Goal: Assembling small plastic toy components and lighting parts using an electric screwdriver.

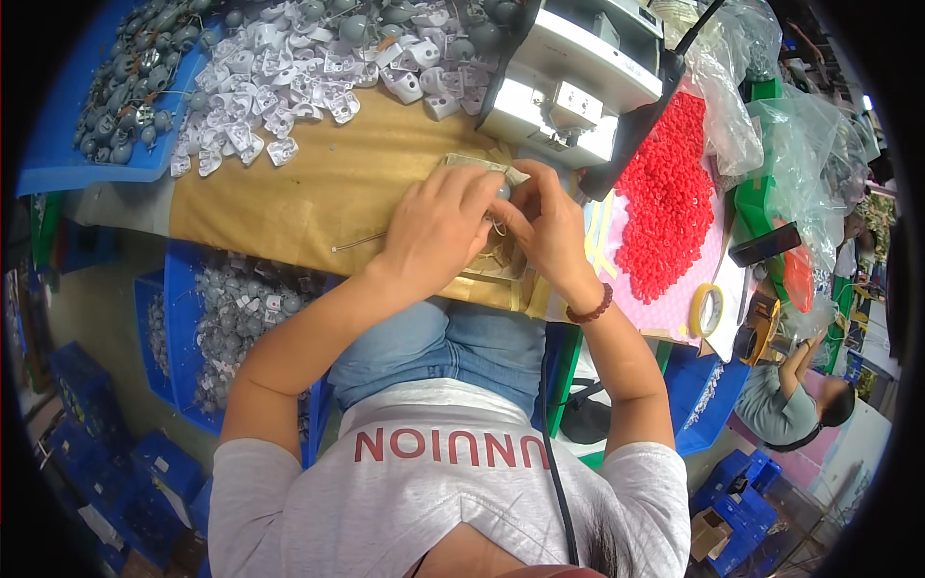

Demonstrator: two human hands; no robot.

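At the table's near edge, my left hand [436, 229] and my right hand [557, 236] meet with bent fingers around a small grey round part [503, 192]. Fingers of both hands close on it and cover most of it. A thin pale wire or cord [498, 227] loops below the part, between the hands. Beneath them lies a shallow, light-coloured tray [511, 274], largely hidden by the hands. Close to my left wrist, a thin metal rod [358, 242] rests on the brown table covering [289, 207].
White plastic pieces [279, 89] are heaped at the back left beside a blue bin [92, 175] of grey round parts. A white machine [564, 106] stands behind my hands. Red pieces [665, 207] and a tape roll [706, 310] lie at right. Another person [785, 405] is farther right.
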